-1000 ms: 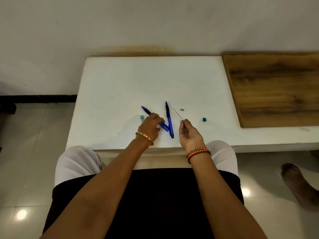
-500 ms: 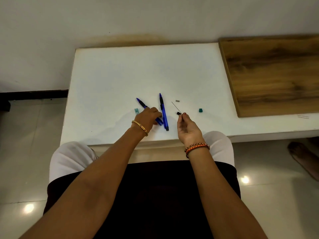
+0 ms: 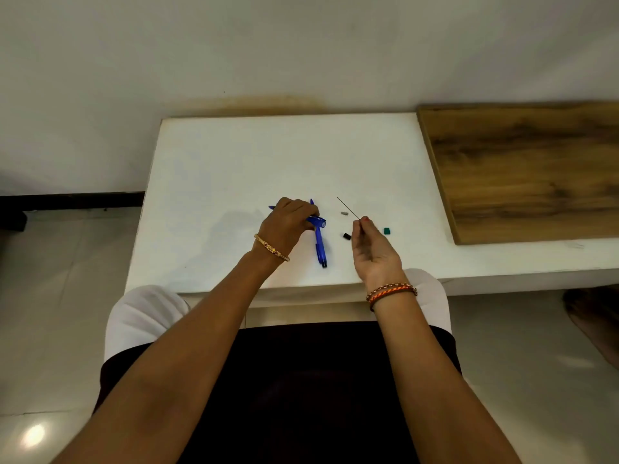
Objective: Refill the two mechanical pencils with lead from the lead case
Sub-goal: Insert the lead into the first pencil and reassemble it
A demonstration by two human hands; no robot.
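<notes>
My left hand (image 3: 286, 224) grips a blue mechanical pencil (image 3: 317, 222) and holds it lifted, its open back end turned toward my right hand. A second blue pencil (image 3: 320, 246) lies on the white table (image 3: 234, 169) just below it, black tip toward me. My right hand (image 3: 371, 244) pinches a thin dark lead (image 3: 347, 208) that slants up and to the left. A small black cap (image 3: 347, 236) and a small grey piece (image 3: 344, 213) lie between my hands. The lead case is hidden behind my left hand.
A small teal piece (image 3: 387, 231) lies right of my right hand. A wooden board (image 3: 522, 169) covers the table's right part. The table's front edge runs just above my knees. A person's bare foot (image 3: 596, 323) rests on the tiled floor at right.
My left hand has lifted one pencil off the table and turned its back end to the right. My right hand with the lead has shifted slightly right. The black cap now lies on the table.
</notes>
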